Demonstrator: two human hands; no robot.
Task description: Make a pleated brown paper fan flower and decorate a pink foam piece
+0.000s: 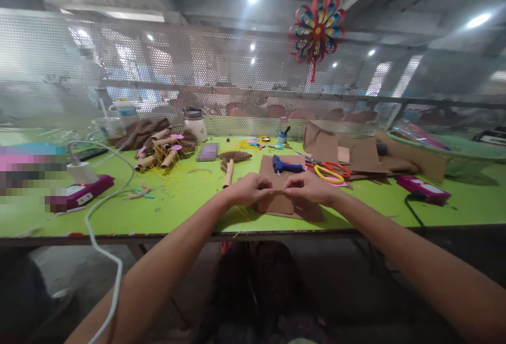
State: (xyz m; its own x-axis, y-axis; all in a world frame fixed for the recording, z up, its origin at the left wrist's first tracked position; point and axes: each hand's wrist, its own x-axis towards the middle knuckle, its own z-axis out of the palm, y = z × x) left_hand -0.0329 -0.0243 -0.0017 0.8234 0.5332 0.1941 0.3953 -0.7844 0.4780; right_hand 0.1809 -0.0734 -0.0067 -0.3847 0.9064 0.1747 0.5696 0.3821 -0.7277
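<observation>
Over a piece of brown cardboard [276, 206], my left hand [250, 188] and my right hand [310, 188] meet with fingertips pinched. Between them runs a small thin brown strip [279, 192], possibly paper; its exact kind is too small to make out. A blue glue gun [288, 165] lies on the cardboard just beyond my fingers. Scissors with yellow and red handles [331, 173] rest to the right of it. Left of my left hand are a rolled paper tube [228, 174] and a pleated brown paper fan [236, 158].
The green table [190, 212] carries a pile of paper tubes [160, 151], a white jar [195, 124], stacked cardboard [356, 151] and a green basket [446, 149]. Purple power strips [81, 194] sit at both sides. A white cable [93, 228] hangs over the front edge.
</observation>
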